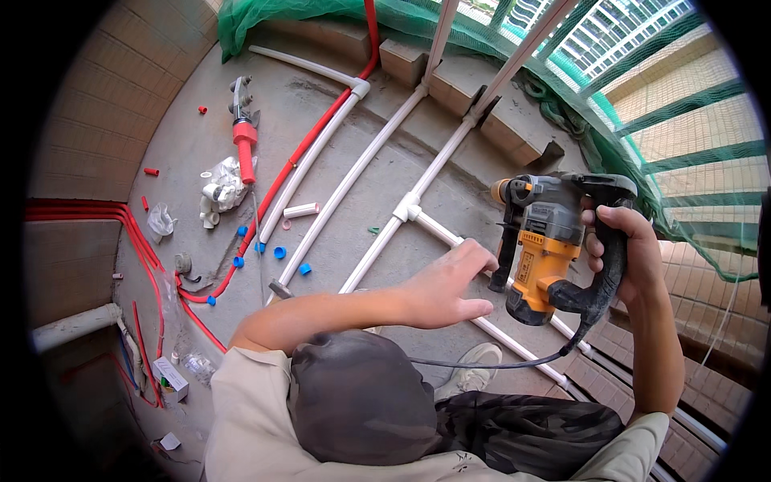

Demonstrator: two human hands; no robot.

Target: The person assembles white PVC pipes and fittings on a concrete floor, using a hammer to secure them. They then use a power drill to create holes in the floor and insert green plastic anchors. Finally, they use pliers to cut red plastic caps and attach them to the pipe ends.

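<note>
My right hand [634, 249] is wrapped round the black rear handle of an orange and grey rotary hammer drill [540, 261], holding it up off the floor on the right. Its chuck [499, 191] points up and to the left, and no bit shows in it. A black side handle [506, 249] sticks out on the drill's left. Close beside that handle is my left hand [442, 285], with thumb and fingers apart and nothing in it. The black power cord [490, 365] trails from the drill's handle leftward past my shoe.
White pipes [377, 132] with a tee [407, 207] cross the concrete floor. Red conduit [303, 149] runs along the left. A red-handled tool [244, 145], bagged white fittings [221, 193] and several blue caps [279, 252] lie there. Green netting [598, 157] hangs by the railing.
</note>
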